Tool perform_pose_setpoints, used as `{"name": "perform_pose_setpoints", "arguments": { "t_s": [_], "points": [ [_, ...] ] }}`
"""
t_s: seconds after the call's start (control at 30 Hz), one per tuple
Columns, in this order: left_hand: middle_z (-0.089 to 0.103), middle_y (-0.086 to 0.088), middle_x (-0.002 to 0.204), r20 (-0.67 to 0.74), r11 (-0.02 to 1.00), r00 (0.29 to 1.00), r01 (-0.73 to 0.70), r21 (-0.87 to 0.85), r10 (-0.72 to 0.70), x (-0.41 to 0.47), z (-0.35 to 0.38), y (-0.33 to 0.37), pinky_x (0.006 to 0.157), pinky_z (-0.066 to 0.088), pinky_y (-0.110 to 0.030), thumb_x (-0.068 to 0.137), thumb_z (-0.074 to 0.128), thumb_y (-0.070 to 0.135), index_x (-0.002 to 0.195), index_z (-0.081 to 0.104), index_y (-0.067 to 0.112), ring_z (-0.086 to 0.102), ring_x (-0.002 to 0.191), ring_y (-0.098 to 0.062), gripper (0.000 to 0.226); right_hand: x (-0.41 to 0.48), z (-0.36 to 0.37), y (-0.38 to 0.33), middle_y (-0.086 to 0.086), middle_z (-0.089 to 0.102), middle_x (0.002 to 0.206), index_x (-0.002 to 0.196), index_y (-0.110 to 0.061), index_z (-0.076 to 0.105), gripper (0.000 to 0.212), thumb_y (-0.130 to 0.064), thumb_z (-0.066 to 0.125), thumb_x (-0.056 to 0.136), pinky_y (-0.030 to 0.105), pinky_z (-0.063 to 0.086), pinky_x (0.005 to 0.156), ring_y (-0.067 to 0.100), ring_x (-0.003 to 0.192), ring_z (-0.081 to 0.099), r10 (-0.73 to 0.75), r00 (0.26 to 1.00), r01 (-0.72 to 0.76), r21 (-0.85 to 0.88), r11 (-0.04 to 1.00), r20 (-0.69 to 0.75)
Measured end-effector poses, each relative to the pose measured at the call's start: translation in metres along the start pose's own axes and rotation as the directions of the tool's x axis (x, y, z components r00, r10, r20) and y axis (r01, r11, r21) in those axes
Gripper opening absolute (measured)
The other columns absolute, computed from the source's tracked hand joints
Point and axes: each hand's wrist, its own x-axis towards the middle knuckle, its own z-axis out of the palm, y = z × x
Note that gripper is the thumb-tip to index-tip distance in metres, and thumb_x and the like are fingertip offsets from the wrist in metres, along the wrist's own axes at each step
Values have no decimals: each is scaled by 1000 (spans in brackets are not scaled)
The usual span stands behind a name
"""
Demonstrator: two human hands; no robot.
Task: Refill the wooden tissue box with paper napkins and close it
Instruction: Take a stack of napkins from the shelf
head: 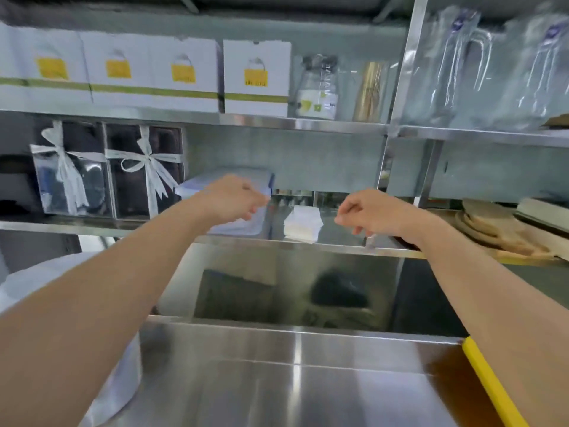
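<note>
A white stack of paper napkins (pixel 303 223) sits on the lower steel shelf (pixel 277 243), between my two raised hands. My left hand (pixel 232 197) hovers to the left of the stack with fingers curled in, in front of a clear plastic lidded container (pixel 229 180). My right hand (pixel 368 212) hangs to the right of the stack, fingers curled down, holding nothing that I can see. Neither hand touches the napkins. No wooden tissue box is in view.
White boxes with yellow labels (pixel 257 78) line the top shelf. Two clear gift boxes with white ribbons (pixel 110 171) stand at the left of the lower shelf, wooden boards (pixel 498 229) at the right. A steel counter (pixel 292 380) lies below, with a yellow strip (pixel 489 383) at right.
</note>
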Motion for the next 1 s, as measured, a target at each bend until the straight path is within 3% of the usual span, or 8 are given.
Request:
{"name": "perform_pose_setpoints", "arguments": {
  "t_s": [0.17,0.33,0.47,0.6,0.73,0.83,0.9,1.0],
  "points": [
    [68,-9,97,-109,997,993,-44,-57,38,49,40,-19,86,48,-35,87,55,30,88,65,12,63,92,-25,20,55,39,38,4,62,104,108,-10,61,27,-29,57,89,32,44,86,21,99,56,132,950,-48,285,957,-282],
    [52,-2,123,-21,997,1000,-2,-73,0,85,89,-53,85,36,-26,92,49,22,126,48,14,51,107,-18,35,100,93,74,5,39,147,143,-22,26,71,-29,65,85,49,29,112,27,133,39,209,957,-92,471,878,-202],
    [39,3,140,19,999,999,40,-15,-40,110,116,-78,99,37,-35,81,54,15,142,23,28,42,121,-19,69,127,119,93,3,39,147,145,-28,13,88,-26,71,79,51,17,114,30,135,33,187,963,-121,310,943,-192],
    [36,8,140,115,996,990,89,-31,-84,133,140,-94,101,38,-42,69,58,21,139,9,46,42,123,-21,90,143,137,101,-3,51,134,135,-30,27,77,-27,73,74,46,20,99,26,127,41,164,964,-116,226,967,-209],
    [45,0,137,149,991,979,137,0,-135,136,154,-104,104,34,-46,68,49,27,135,23,43,42,124,-26,73,157,157,105,-4,53,132,141,-32,13,91,-29,74,73,47,26,103,24,121,45,138,952,-114,101,988,-272],
    [51,6,125,135,990,987,106,-96,-92,125,158,-95,93,38,-29,81,49,15,137,31,28,48,113,-17,60,161,162,103,-4,58,124,142,-37,6,94,-24,71,75,43,31,96,22,111,51,84,924,-65,65,996,-373],
    [52,8,114,137,986,989,76,-147,-56,123,157,-91,74,39,-20,88,47,7,137,35,21,51,101,-12,53,160,161,103,-1,59,120,142,-39,8,87,-21,67,80,40,30,89,22,107,52,46,912,-75,-55,996,-408],
    [53,4,118,122,985,992,42,-168,-21,118,153,-90,71,39,-19,89,49,9,133,41,20,52,97,-11,46,157,157,104,4,56,123,139,-32,26,64,-23,60,85,39,28,88,23,110,50,-41,906,-84,-272,959,-422]
  ]
}}
